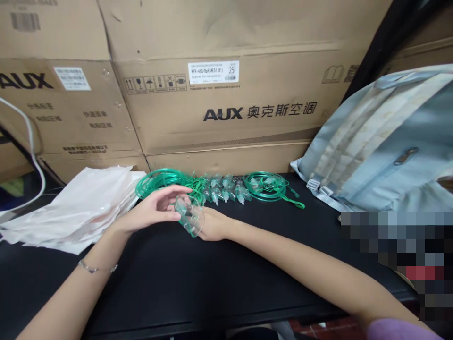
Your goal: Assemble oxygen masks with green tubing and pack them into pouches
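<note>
A clear, green-tinted oxygen mask (pixel 190 221) is held above the black table, between my two hands. My left hand (pixel 161 204) curves around its left side, thumb against the rim and fingers bent over the top. From the right, my right hand (pixel 215 224) grips the mask from behind; its fingertips show only partly through the clear plastic. Just beyond my hands lie more clear masks (pixel 226 188), set close together in rows. Green straps (pixel 197 185) are bunched beside them, next to a coil of green tubing (pixel 163 180).
A stack of white plastic bags (pixel 95 198) lies at the left. Another green tubing coil (pixel 267 194) sits right of the masks. Large cardboard boxes (pixel 226 127) stand along the back of the black table (pixel 170 288). A light blue backpack (pixel 382 156) leans at the right.
</note>
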A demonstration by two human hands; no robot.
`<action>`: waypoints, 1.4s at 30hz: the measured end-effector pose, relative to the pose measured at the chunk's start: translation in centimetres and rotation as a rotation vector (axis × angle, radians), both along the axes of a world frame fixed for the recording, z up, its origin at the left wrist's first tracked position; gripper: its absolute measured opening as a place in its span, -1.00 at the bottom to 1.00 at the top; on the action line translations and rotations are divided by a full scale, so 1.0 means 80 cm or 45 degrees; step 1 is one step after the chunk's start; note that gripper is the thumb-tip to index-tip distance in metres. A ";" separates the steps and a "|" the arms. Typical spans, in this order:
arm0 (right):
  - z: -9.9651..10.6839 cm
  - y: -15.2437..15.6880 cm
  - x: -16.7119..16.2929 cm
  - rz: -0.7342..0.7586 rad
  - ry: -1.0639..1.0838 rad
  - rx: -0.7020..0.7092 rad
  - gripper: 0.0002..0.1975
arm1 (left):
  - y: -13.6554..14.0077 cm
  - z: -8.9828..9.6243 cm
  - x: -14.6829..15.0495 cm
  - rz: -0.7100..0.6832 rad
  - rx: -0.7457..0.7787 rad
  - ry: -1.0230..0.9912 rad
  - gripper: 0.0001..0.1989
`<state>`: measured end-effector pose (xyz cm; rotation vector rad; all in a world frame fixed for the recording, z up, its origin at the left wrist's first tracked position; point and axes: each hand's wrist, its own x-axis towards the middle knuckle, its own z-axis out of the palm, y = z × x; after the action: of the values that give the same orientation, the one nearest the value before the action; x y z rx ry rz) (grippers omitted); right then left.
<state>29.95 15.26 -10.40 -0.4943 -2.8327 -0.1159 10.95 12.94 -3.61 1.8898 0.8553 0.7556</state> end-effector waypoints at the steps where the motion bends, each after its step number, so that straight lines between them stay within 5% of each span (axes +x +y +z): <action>1: 0.001 -0.005 0.003 -0.037 0.017 0.003 -0.67 | 0.002 0.000 0.004 0.019 0.046 0.007 -0.57; 5: 0.010 -0.039 0.040 -0.031 0.069 0.011 -0.59 | 0.014 0.010 0.020 0.023 0.291 0.008 -0.65; 8: 0.017 -0.058 0.096 0.005 0.092 0.020 -0.68 | 0.025 0.024 0.039 -0.191 0.401 0.242 -0.68; 10: 0.020 -0.053 0.141 -0.206 0.139 0.061 -0.70 | 0.034 0.027 0.054 -0.383 0.401 0.553 -0.69; 13: 0.025 -0.019 0.208 -0.801 0.237 0.165 -0.68 | 0.047 0.024 0.073 -0.536 0.444 0.919 -0.70; 17: 0.029 0.038 0.262 -1.030 0.169 0.176 -0.61 | 0.050 0.018 0.083 -0.536 0.691 1.027 -0.77; 22: 0.038 0.077 0.271 -1.076 -0.047 0.151 -0.73 | 0.030 0.020 0.082 -0.491 0.888 1.118 -0.75; 26: 0.069 0.074 0.281 -1.210 -0.059 0.261 -0.71 | 0.025 0.030 0.083 -0.429 1.006 1.122 -0.73; 31: 0.142 0.013 0.283 -1.314 -0.036 0.461 -0.66 | 0.032 0.057 0.120 -0.228 1.296 0.873 -0.73; 34: 0.169 -0.039 0.259 -1.080 -0.278 0.561 -0.73 | 0.021 0.064 0.174 -0.043 1.449 0.542 -0.56; 38: 0.153 -0.090 0.230 -0.875 -0.344 0.432 -0.76 | -0.005 0.052 0.244 -0.198 1.570 0.613 -0.65; 42: 0.121 -0.120 0.231 -0.845 -0.332 0.334 -0.73 | -0.024 0.027 0.262 -0.251 1.387 0.827 -0.70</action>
<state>48.40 5.65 -0.72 -1.4142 -2.6988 -0.7072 31.93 11.02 -1.43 3.2525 0.6326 0.4974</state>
